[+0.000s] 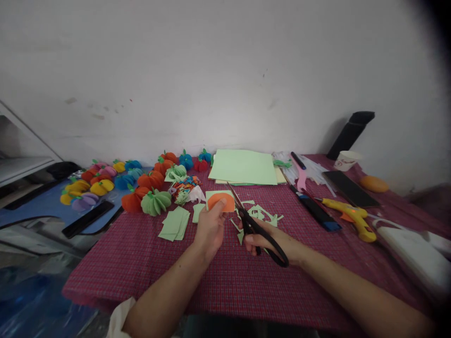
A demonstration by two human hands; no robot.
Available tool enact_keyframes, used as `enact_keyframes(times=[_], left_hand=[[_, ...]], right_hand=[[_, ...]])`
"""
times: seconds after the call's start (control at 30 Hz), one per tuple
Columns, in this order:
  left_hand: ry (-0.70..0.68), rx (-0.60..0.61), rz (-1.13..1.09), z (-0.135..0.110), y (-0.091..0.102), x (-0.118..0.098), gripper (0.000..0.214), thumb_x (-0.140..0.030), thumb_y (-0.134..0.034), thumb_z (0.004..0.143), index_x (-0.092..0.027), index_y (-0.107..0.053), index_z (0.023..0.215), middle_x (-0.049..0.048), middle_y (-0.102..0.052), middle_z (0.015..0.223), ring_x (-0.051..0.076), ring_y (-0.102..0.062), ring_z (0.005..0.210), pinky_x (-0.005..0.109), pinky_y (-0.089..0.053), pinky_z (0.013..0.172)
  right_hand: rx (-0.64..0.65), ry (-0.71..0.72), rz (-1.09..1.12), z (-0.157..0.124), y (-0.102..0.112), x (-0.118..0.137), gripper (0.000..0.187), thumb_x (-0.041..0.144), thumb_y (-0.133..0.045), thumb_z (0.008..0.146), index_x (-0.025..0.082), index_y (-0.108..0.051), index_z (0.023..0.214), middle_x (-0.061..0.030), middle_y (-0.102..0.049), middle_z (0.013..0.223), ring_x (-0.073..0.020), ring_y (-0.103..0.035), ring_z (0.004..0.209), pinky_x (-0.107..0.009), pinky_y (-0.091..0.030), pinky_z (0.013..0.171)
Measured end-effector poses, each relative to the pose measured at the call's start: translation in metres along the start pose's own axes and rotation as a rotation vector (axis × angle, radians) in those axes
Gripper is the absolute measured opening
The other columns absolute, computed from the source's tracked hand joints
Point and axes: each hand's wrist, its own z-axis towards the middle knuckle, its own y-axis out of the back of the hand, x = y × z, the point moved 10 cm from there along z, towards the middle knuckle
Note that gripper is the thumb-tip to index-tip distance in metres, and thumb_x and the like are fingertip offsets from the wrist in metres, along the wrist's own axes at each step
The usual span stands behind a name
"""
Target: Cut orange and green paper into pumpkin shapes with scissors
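Note:
Between the thumb and fingers of my left hand (210, 224) is an orange paper cutout (215, 200), with a pale green paper piece (210, 193) behind it. My right hand (265, 236) grips black-handled scissors (256, 228). Their blades point up and left, close to the right edge of the papers; whether they touch, I cannot tell. Under and beside the scissors lie pale green paper scraps (262, 213). Cut pale green paper pieces (175, 223) are stacked to the left of my left hand.
Colourful paper pumpkins (151, 180) crowd the left side, beside a scrap pile (188, 187). Large green sheets (244, 167) lie against the wall. At right are a yellow glue gun (350, 213), a black phone-like slab (350, 188), a paper cup (347, 161) and an orange-yellow fruit (374, 183).

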Motion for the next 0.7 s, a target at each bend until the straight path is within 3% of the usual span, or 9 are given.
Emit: enact_keyframes(times=[0.2,0.7], left_hand=[[0.08,-0.022,-0.024,-0.0031,0.0008,0.0081,0.014,-0.016,-0.067,0.061,-0.013,-0.059,0.073,-0.0008,-0.063,0.069,0.009,-0.058,0.062,0.023,-0.042,0.061],[0.077,-0.013,-0.043,-0.0056,-0.0022,0.0062,0.014,-0.015,-0.067,0.061,-0.012,-0.06,0.073,0.0009,-0.063,0.069,0.01,-0.059,0.063,0.023,-0.043,0.062]], right_hand=[[-0.029,0.012,-0.013,0.004,0.0033,-0.0061,0.033,0.032,-0.058,0.077,0.016,-0.042,0.101,0.0016,-0.054,0.067,-0.0093,-0.05,0.058,-0.024,-0.04,0.054],[-0.06,0.027,-0.086,0.0051,0.0089,-0.0081,0.033,0.034,-0.059,0.077,0.018,-0.044,0.102,0.003,-0.05,0.067,-0.0082,-0.048,0.056,-0.022,-0.04,0.05]])
